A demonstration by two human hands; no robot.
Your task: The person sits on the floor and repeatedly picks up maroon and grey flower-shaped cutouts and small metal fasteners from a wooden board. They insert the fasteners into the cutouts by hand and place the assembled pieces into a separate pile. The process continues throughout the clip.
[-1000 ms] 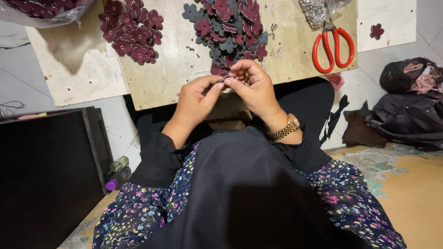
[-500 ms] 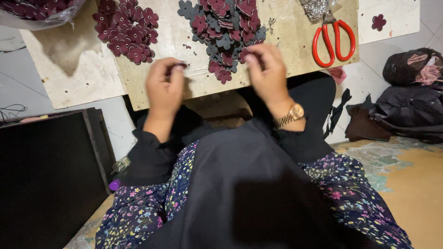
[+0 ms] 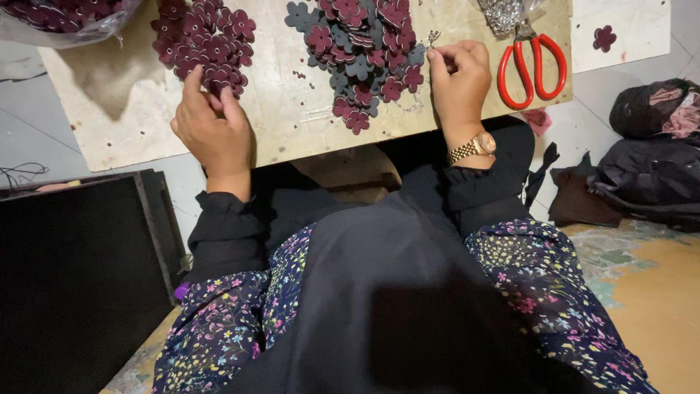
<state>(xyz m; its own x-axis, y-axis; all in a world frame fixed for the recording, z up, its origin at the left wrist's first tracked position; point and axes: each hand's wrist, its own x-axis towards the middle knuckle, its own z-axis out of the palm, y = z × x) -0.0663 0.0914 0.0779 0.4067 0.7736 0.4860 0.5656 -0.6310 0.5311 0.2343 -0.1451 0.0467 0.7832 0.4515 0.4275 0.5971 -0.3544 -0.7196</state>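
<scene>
1. Left hand (image 3: 213, 128) lies on the desk (image 3: 292, 120), fingers (image 3: 193, 82) touching the lower edge of the left pile of maroon flower cut-outs (image 3: 204, 40).
2. Right hand (image 3: 459, 76) is curled at the right edge of the mixed pile of maroon and grey flower cut-outs (image 3: 364, 51); whether it pinches anything cannot be told.
3. Gold wristwatch (image 3: 474, 147) on right wrist.
4. Red-handled scissors (image 3: 531, 62) lie just beside the right hand, on the desk.
5. Single maroon flower (image 3: 604, 36) on a white board (image 3: 642, 29), well apart.
6. Dark bags (image 3: 656, 153) on the floor at right; black panel (image 3: 73, 277) at left.
</scene>
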